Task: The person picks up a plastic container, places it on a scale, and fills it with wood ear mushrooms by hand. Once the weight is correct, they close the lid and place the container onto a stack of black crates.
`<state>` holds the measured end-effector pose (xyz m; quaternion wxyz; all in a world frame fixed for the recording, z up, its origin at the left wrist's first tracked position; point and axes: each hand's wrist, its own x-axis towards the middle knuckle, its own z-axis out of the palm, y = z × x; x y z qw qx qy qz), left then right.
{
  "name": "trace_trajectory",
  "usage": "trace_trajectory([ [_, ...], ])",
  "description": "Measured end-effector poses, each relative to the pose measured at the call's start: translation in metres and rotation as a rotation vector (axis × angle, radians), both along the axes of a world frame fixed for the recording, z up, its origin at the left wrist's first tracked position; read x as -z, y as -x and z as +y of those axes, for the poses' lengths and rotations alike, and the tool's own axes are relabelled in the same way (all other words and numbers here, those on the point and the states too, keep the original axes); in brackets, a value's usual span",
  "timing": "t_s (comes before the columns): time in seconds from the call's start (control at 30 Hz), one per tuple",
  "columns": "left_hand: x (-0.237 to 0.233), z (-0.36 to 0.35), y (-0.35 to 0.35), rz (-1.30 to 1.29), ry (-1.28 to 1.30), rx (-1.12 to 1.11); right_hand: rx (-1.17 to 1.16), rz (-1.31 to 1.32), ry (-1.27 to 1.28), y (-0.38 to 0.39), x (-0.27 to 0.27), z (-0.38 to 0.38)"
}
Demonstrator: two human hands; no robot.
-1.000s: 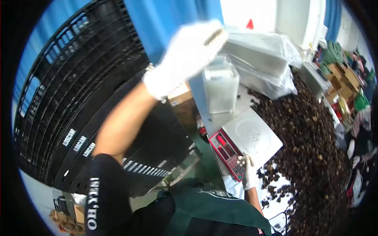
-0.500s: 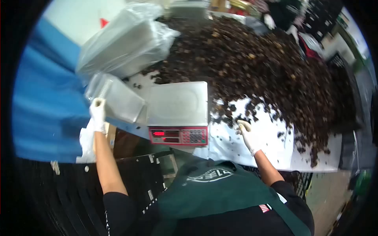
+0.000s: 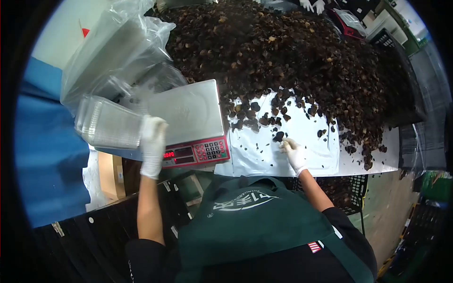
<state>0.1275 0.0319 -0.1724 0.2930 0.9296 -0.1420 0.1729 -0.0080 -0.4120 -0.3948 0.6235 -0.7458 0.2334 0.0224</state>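
The white-gloved left hand (image 3: 152, 141) curls around a stack of clear plastic trays (image 3: 111, 125) beside the silver-topped red scale (image 3: 188, 113). The white-gloved right hand (image 3: 293, 152), fingers bunched, touches a dark dried piece (image 3: 278, 137) on the white sheet (image 3: 264, 162).

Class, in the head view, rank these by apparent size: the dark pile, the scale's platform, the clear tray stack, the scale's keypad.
1. dark pile
2. scale's platform
3. clear tray stack, its end hidden by the left hand, yet looks smaller
4. scale's keypad

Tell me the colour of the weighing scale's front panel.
The front panel is red; the head view shows it best.
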Motion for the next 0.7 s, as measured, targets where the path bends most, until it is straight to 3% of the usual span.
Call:
trace_trajectory([
  [0.07, 0.061, -0.006, 0.009, -0.039, -0.179, 0.199, -0.162, 0.036, 0.171, -0.006, -0.027, 0.012],
  [0.1, 0.069, -0.009, 0.016, -0.004, -0.171, 0.177, -0.101, 0.070, -0.069, -0.007, -0.049, 0.025],
  [0.2, 0.059, -0.030, 0.041, 0.056, -0.108, 0.147, -0.267, 0.095, 0.289, -0.017, -0.057, 0.029],
  [0.23, 0.055, -0.035, 0.052, 0.108, -0.125, 0.081, -0.219, -0.127, 0.291, -0.018, -0.035, 0.032],
  [0.3, 0.055, -0.051, 0.071, 0.079, -0.065, -0.042, -0.310, 0.000, 0.292, -0.029, -0.043, 0.030],
  [0.33, 0.066, -0.052, 0.078, 0.022, -0.061, -0.126, -0.313, -0.117, 0.294, -0.032, -0.011, 0.031],
  [0.47, 0.095, -0.054, 0.116, -0.090, -0.009, -0.422, -0.397, -0.048, 0.216, -0.046, -0.045, 0.020],
  [0.53, 0.117, -0.051, 0.134, -0.132, 0.034, -0.491, -0.378, -0.070, 0.213, -0.046, -0.058, 0.014],
  [0.6, 0.110, -0.081, 0.153, -0.323, 0.002, -0.471, -0.285, -0.179, 0.190, -0.036, -0.061, 0.004],
  [0.7, 0.124, -0.089, 0.161, -0.179, 0.110, -0.481, -0.169, -0.104, 0.033, -0.010, -0.061, -0.019],
])
